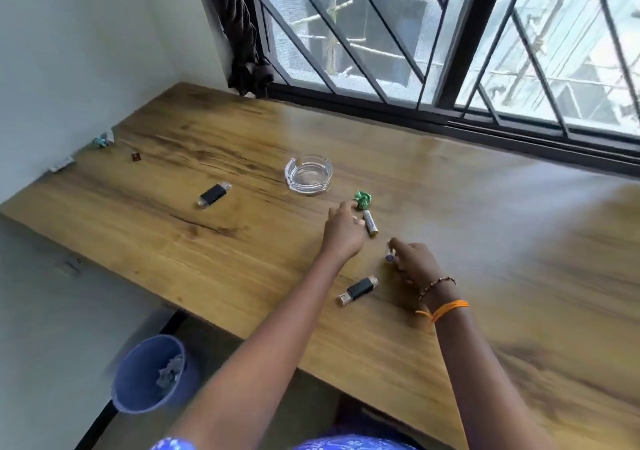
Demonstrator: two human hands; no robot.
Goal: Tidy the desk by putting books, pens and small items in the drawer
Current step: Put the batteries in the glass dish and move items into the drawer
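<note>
My left hand [343, 229] reaches over the wooden desk [242, 241], fingers spread, fingertips beside a white battery [370, 223] and a crumpled green paper [363, 200]. Whether it touches the battery I cannot tell. My right hand [414, 264] is closed around a small cylindrical item with a purple end [390, 256]. A black lighter-like stick [358, 290] lies just in front of my right hand. A second black stick [214, 195] lies further left. No drawer is in view.
A glass ashtray [308, 174] stands mid-desk. Small scraps [104, 138] and a tiny dark item [136, 156] lie by the left wall. A blue bin [152, 373] with paper stands on the floor. A barred window [450, 51] runs behind the desk.
</note>
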